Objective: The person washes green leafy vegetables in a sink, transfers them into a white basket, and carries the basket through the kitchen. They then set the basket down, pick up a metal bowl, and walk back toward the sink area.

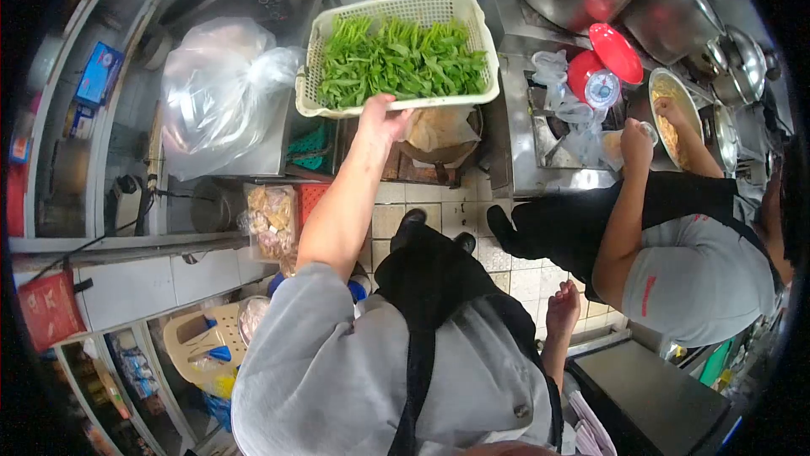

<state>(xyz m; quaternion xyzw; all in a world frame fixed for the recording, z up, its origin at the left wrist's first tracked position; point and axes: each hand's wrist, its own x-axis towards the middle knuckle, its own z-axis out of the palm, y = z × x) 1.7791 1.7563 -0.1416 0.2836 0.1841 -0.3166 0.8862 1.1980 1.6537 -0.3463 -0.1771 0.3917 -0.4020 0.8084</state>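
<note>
My left hand [384, 123] grips the near rim of a cream plastic basket [315, 85]. Leafy green vegetables [405, 59] with cut stems are spread across its inside. The arm is stretched out forward, and the fingers under the basket are partly hidden. Down by my right side, my right hand [564, 308] hangs with its fingers curled in; nothing shows in it and it touches no object. Below the basket's near edge stands a dark round pot or bin with a brownish cloth or paper [440, 129] over it.
To the right a co-worker [700, 275] reaches into a metal bowl [675, 89] on a steel counter with a red-framed scale [602, 89] and big pots. A large clear plastic bag [224, 93] lies at left. On the floor side stands a packed container [272, 220].
</note>
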